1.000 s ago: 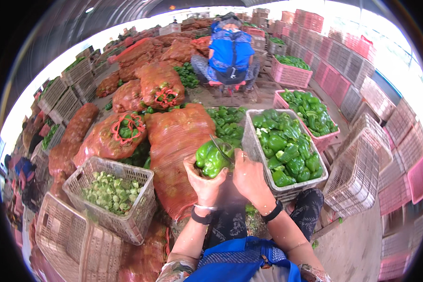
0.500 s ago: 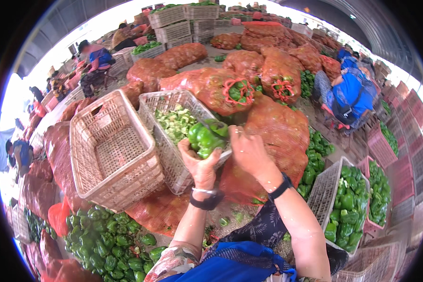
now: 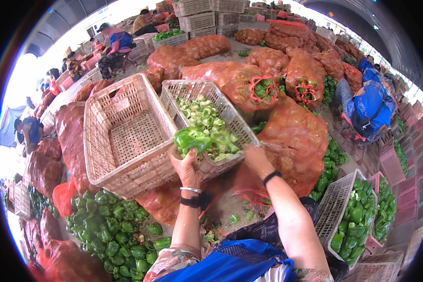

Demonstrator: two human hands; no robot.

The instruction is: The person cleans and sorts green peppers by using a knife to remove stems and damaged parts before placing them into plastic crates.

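Observation:
My left hand [image 3: 185, 167] is closed around a green bell pepper [image 3: 191, 140], held over the near end of a pale plastic crate [image 3: 230, 113]. Pale green pepper cores and scraps [image 3: 207, 115] lie in that crate. Beside the pepper a green piece is smeared by motion, so I cannot tell whether it is loose. My right hand [image 3: 256, 159] is at the crate's near right corner, apart from the pepper. Its fingers are curled closed; what they hold, if anything, is hidden.
A larger worn crate [image 3: 127, 175] stands at left, its perforated bottom showing. Green peppers [image 3: 110, 235] are heaped at lower left. Red mesh sacks [image 3: 291, 141] lie ahead and right. A filled crate [image 3: 331, 214] stands at right. A person in blue [image 3: 369, 105] sits beyond.
My right hand has drawn away from the pepper, down and to the right. The left hand has shifted left with the pepper. The view has turned slightly.

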